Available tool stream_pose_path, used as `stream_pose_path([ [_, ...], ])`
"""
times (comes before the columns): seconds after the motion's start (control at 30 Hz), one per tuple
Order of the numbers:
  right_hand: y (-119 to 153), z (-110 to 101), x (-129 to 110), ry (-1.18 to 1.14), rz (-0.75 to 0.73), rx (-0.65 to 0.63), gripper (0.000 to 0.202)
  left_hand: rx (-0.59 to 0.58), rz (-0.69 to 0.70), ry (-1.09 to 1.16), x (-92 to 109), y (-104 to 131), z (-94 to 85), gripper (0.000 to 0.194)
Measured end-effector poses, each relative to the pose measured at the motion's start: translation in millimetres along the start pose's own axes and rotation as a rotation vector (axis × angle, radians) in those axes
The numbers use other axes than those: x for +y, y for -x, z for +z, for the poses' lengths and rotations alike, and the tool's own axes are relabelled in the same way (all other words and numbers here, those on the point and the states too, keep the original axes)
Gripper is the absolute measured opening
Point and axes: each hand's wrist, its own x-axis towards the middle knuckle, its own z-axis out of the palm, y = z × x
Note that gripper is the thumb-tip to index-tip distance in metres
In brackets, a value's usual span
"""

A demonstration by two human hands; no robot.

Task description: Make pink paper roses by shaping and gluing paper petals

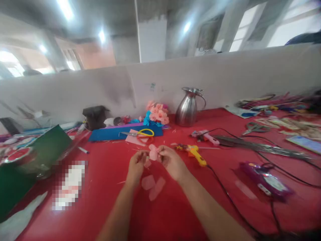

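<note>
Over the middle of the red table, my right hand (pixel 173 160) pinches a small pink paper flower (pixel 153 153) at its right side. My left hand (pixel 137 164) is closed at the flower's left, its fingertips on a small pink petal piece (pixel 147 163). Just below the hands, loose pink petals (pixel 153 186) lie on the tabletop. A yellow glue gun (pixel 197 155) rests to the right of my right hand. Beyond the hands, scissors with a yellow and orange handle (pixel 145 133) lie across pink paper and a blue sheet (pixel 110 134).
A steel jug (pixel 187 108) stands at the back by a bunch of peach flowers (pixel 157 113). On the right are a pink glue gun (pixel 210 137), wire stems (pixel 260 147), black cords and a purple power strip (pixel 269 180). Green board (pixel 54 147) stands at left.
</note>
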Motion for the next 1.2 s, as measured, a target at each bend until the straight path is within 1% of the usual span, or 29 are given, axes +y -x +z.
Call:
stream_pose_path([
  [0.13,-2.8,-1.6,2.8,0.065,-0.082,0.05,0.002,-0.082,0.039,-0.072,-0.6,-1.2,-0.4,0.015],
  [0.23,-1.6,0.5,4.2,0.127,-0.11,0.027,0.0,-0.102,0.064,-0.085,-0.8,-0.5,0.9,0.011],
  [0.37,3.2,6.3,4.6,0.242,-0.147,-0.016,0.001,-0.08,0.1,-0.044,-3.4,-0.4,1.3,0.009],
  [0.5,8.3,11.8,3.3,0.378,-0.165,-0.119,0.003,-0.048,0.193,-0.017,-6.7,-2.1,-1.8,0.018],
  [0.6,10.0,12.9,2.8,0.457,-0.192,-0.178,0.005,0.003,0.266,-0.046,-7.1,-2.7,-4.2,0.018],
  [0.67,10.0,12.1,2.7,0.494,-0.238,-0.144,0.004,0.045,0.316,-0.067,-7.7,-3.0,-5.2,0.017],
  [0.77,9.5,10.4,1.8,0.528,-0.34,-0.023,0.004,0.095,0.382,-0.09,-11.1,-4.7,-6.2,0.015],
  [0.83,10.1,10.0,0.7,0.552,-0.411,0.042,0.005,0.13,0.42,-0.133,-14.6,-6.4,-7.0,0.015],
  [0.9,11.7,10.7,0.1,0.604,-0.481,0.075,0.005,0.178,0.465,-0.202,-17.4,-7.9,-7.8,0.016],
  [0.97,13.7,12.0,0.4,0.687,-0.546,0.071,0.005,0.218,0.512,-0.292,-18.3,-8.4,-8.6,0.018],
  [1.07,16.2,14.1,2.7,0.812,-0.63,0.015,0.009,0.222,0.559,-0.438,-16.3,-7.0,-9.3,0.022],
  [1.13,16.6,14.9,4.4,0.862,-0.66,-0.013,0.01,0.216,0.572,-0.522,-14.5,-5.7,-9.5,0.022],
  [1.2,16.2,15.0,5.5,0.896,-0.669,-0.005,0.008,0.221,0.57,-0.588,-13.7,-4.9,-9.5,0.021],
])
